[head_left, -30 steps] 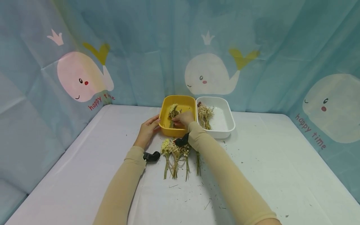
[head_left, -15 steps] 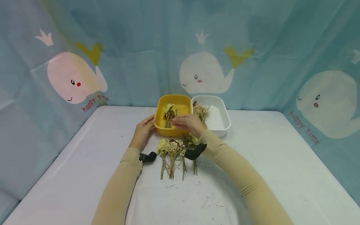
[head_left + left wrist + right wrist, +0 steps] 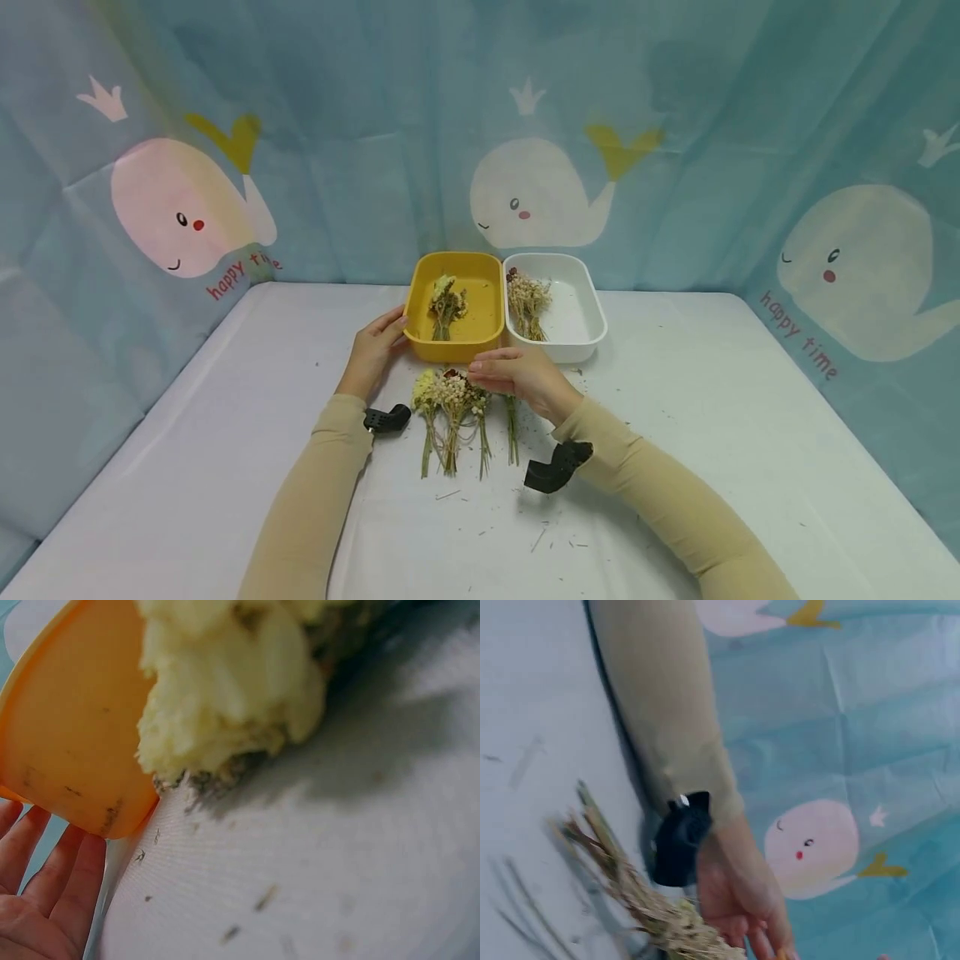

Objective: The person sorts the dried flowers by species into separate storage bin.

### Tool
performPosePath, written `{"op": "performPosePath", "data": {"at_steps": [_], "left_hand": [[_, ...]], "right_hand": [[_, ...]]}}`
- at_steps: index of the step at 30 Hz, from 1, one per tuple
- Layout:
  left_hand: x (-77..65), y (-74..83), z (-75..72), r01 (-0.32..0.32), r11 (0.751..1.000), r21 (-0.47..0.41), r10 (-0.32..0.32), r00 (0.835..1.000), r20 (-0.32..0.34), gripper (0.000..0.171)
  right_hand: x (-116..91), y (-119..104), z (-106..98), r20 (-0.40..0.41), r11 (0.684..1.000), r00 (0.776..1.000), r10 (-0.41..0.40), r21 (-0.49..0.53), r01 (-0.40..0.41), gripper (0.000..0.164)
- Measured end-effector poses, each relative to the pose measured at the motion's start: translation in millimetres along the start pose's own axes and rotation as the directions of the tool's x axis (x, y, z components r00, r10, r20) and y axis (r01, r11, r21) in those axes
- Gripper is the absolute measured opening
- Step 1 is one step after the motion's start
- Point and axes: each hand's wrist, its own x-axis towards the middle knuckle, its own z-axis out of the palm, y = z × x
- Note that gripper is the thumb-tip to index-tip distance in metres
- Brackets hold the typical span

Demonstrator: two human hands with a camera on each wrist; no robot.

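My left hand (image 3: pixel 371 354) rests against the left side of a yellow box (image 3: pixel 480 300), its fingers nearly straight along the wall, as the left wrist view also shows. A small dried-flower bunch (image 3: pixel 448 310) lies in that box. Over the table in front of the boxes, my right hand (image 3: pixel 525 377) hovers with loosely bent fingers and no object visible in them. Below and beside it lies a row of several tied dried-flower bunches (image 3: pixel 452 417), stems toward me; the hand partly hides the rightmost. A pale yellow flower head (image 3: pixel 225 682) looms close in the left wrist view.
Against the yellow box stands a white box (image 3: pixel 577 312), with dried flowers (image 3: pixel 529 304) in its left half. Stem scraps (image 3: pixel 538 540) are scattered on the white table (image 3: pixel 750 400). A blue whale-print curtain (image 3: pixel 360 200) encloses the back and sides.
My right hand has let go of the bunch in the yellow box and drawn back toward me, over the row of bunches. The left hand stays at the box.
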Motion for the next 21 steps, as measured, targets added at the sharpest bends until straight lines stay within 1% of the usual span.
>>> {"op": "performPosePath", "data": {"at_steps": [5, 7, 12, 17, 21], "left_hand": [[0.6, 1.1, -0.5, -0.002, 1.0, -0.01, 0.002, 1.0, -0.019, 0.052], [0.5, 1.9, -0.7, 0.002, 1.0, -0.019, -0.002, 1.0, -0.023, 0.052], [1.1, 1.6, -1.2, 0.01, 1.0, -0.024, -0.01, 1.0, -0.012, 0.053], [0.2, 0.7, -0.2, 0.011, 1.0, -0.01, -0.011, 1.0, -0.011, 0.054], [4.4, -4.4, -0.6, 0.013, 1.0, -0.026, -0.013, 1.0, -0.014, 0.053]], "right_hand": [[-9.4, 6.8, 0.9, 0.036, 1.0, 0.999, 0.011, -0.023, -0.01, 0.038], [-12.5, 9.1, 1.7, 0.045, 1.0, 0.999, 0.024, -0.018, -0.024, 0.038], [-18.9, 14.8, 4.6, 0.058, 0.998, 0.996, 0.062, -0.011, -0.062, 0.038], [-22.5, 20.2, 8.0, 0.07, 0.995, 0.993, 0.097, 0.012, -0.098, 0.037], [-24.2, 24.9, 8.4, 0.088, 0.993, 0.989, 0.119, 0.005, -0.12, 0.035]]}}
